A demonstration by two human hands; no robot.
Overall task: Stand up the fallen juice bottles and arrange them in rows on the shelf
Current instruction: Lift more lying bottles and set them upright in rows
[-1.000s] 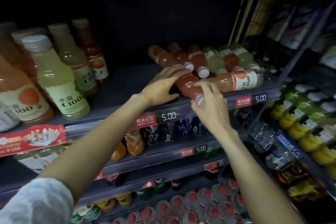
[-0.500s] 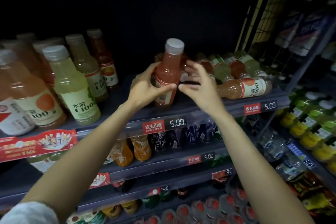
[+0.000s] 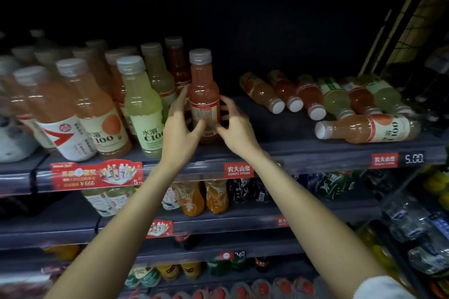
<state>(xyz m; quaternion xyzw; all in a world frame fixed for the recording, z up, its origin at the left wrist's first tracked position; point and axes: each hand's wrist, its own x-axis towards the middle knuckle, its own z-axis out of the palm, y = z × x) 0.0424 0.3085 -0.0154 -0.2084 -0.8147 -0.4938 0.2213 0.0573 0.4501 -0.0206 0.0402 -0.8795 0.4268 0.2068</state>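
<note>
While upright, pink bottle point(image 3: 204, 94), both hands cupping, left point(image 3: 178, 126), right point(image 3: 237, 126)

Place: a shop's drinks aisle.
Shelving: tiered dark shelves point(image 3: 303, 150) stacked one below another.
Stock: many like juice bottles point(image 3: 143, 104), other drinks beneath.
Pricing: red brand tags point(image 3: 238, 170), a "5.00" price label point(image 3: 414, 158), a promotional strip point(image 3: 96, 175).
</note>
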